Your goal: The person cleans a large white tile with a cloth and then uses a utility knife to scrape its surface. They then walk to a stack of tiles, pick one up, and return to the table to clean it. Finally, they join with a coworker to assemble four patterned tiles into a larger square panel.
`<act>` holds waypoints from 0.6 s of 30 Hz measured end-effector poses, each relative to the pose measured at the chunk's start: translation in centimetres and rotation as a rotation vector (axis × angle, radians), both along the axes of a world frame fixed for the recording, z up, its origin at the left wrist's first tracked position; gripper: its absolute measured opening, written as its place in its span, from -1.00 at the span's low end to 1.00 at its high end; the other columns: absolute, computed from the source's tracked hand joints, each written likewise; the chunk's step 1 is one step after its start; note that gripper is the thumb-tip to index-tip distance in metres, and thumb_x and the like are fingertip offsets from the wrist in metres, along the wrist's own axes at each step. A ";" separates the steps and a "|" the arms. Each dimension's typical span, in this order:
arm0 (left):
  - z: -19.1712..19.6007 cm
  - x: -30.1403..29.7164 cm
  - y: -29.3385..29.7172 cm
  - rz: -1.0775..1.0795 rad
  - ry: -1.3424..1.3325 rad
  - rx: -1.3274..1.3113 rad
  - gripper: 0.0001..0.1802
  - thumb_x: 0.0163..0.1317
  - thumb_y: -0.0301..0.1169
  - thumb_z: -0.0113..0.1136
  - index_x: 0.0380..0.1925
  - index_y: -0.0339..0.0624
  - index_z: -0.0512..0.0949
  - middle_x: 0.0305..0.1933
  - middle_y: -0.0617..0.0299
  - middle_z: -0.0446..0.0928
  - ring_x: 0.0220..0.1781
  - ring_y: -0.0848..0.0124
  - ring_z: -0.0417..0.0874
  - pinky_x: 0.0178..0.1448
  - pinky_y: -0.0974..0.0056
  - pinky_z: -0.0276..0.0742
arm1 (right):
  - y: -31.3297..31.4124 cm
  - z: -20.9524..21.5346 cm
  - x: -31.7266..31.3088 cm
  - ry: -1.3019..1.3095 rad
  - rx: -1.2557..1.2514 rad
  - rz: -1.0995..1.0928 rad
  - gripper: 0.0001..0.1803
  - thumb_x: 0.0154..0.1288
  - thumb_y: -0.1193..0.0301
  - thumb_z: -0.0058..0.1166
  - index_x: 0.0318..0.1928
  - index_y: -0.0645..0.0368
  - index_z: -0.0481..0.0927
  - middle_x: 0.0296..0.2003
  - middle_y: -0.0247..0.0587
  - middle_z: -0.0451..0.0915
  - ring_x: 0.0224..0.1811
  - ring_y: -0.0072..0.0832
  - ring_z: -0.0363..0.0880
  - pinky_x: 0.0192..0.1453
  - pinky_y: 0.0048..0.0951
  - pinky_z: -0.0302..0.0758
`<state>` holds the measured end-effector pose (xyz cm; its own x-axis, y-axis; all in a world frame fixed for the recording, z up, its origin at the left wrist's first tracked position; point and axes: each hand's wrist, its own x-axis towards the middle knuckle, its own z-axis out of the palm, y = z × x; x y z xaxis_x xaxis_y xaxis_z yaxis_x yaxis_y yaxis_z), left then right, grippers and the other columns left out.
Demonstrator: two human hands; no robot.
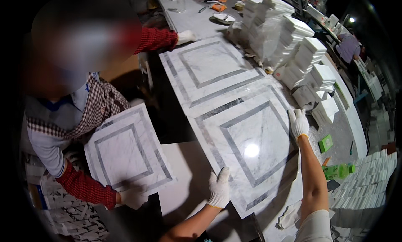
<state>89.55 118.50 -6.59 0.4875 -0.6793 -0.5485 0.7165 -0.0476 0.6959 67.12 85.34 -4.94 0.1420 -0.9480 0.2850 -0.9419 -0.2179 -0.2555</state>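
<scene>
The near marble panel and far marble panel already lie end to end on the tabletop, my left hand and right hand gripping the near one's opposite edges. A third panel, held by a co-worker, isn't laid there.

From where I sit, I see a stone or tile workshop — long worktable, tall stacks of white slabs, patterned marble-look panels. I also see a co-worker's checked apron, piled pale pieces and — farther back — another person.
</scene>
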 end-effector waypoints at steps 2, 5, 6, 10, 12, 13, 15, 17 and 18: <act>-0.7 -0.2 0.0 0.002 -0.012 -0.026 -0.49 0.39 -0.29 0.24 0.22 -0.38 0.42 0.16 0.12 0.55 0.15 0.36 0.54 0.29 0.24 0.42 | 0.0 0.1 -0.1 -0.001 -0.004 -0.012 -0.52 0.44 -0.04 -0.03 -0.11 0.14 0.62 -0.15 0.23 0.65 -0.06 0.13 0.62 0.03 0.03 0.51; 0.1 -0.3 -0.2 0.005 -0.062 -0.023 -0.48 0.39 -0.28 0.25 0.21 -0.39 0.42 0.17 0.10 0.54 0.16 0.36 0.53 0.31 0.23 0.41 | 0.4 0.1 -0.2 0.015 0.018 -0.017 -0.55 0.47 0.00 -0.03 -0.12 0.17 0.56 -0.12 0.30 0.60 -0.04 0.17 0.58 0.03 0.02 0.49; 0.2 -0.2 -0.1 0.008 -0.068 -0.025 -0.48 0.39 -0.27 0.25 0.21 -0.40 0.42 0.18 0.10 0.54 0.15 0.36 0.54 0.30 0.23 0.42 | 0.4 0.2 -0.1 0.030 0.023 -0.023 -0.57 0.47 0.01 -0.01 -0.14 0.16 0.55 -0.10 0.30 0.60 -0.03 0.18 0.58 0.02 0.03 0.49; 0.3 0.0 0.1 0.008 0.011 -0.014 -0.49 0.39 -0.25 0.26 0.18 -0.40 0.45 0.14 0.10 0.56 0.11 0.37 0.55 0.25 0.25 0.45 | 0.5 0.7 0.5 0.044 0.042 -0.040 -0.58 0.47 0.01 -0.01 -0.15 0.14 0.56 -0.11 0.29 0.60 -0.06 0.18 0.59 -0.01 0.06 0.50; -0.7 0.1 0.2 -0.005 0.022 0.010 -0.50 0.39 -0.23 0.27 0.15 -0.39 0.47 0.10 0.12 0.59 0.07 0.39 0.57 0.21 0.27 0.47 | 0.6 0.4 0.9 0.075 -0.046 -0.013 -0.55 0.47 -0.04 -0.05 -0.12 0.11 0.59 -0.12 0.23 0.62 -0.07 0.14 0.61 0.00 0.06 0.51; -1.2 0.0 0.3 -0.003 0.025 0.026 -0.50 0.39 -0.22 0.27 0.14 -0.39 0.48 0.08 0.13 0.60 0.06 0.39 0.57 0.19 0.28 0.48 | 0.8 0.6 1.1 0.093 -0.055 -0.025 -0.53 0.46 -0.07 -0.08 -0.12 0.08 0.60 -0.12 0.17 0.64 -0.08 0.11 0.62 0.01 0.06 0.51; 0.6 -0.1 -0.1 -0.045 -0.102 0.080 -0.49 0.38 -0.19 0.28 0.15 -0.35 0.50 0.06 0.16 0.62 0.04 0.42 0.57 0.18 0.29 0.48 | 0.8 0.2 0.5 0.129 -0.047 -0.089 -0.54 0.47 -0.06 -0.09 -0.09 0.06 0.62 -0.10 0.17 0.64 -0.07 0.10 0.63 0.00 0.07 0.52; 2.0 0.2 -0.5 -0.053 -0.176 0.128 -0.49 0.37 -0.19 0.29 0.17 -0.30 0.50 0.08 0.18 0.62 0.05 0.44 0.57 0.20 0.29 0.47 | 1.7 1.6 2.2 0.283 -0.047 -0.157 -0.51 0.49 -0.08 -0.16 0.00 0.00 0.63 -0.02 0.12 0.64 -0.06 0.06 0.65 -0.01 0.04 0.56; 0.3 0.1 -0.4 -0.043 -0.161 0.055 -0.49 0.36 -0.19 0.30 0.18 -0.27 0.50 0.08 0.20 0.62 0.07 0.44 0.57 0.22 0.29 0.45 | 2.0 1.9 3.2 0.314 -0.052 -0.172 -0.50 0.50 -0.08 -0.19 0.07 -0.02 0.61 0.01 0.09 0.64 -0.03 0.03 0.64 0.01 0.02 0.56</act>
<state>89.69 118.13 -6.27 0.5434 -0.6725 -0.5025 0.5923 -0.1172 0.7972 70.28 87.34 -3.07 0.0695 -0.9511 0.3010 -0.9968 -0.0542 0.0589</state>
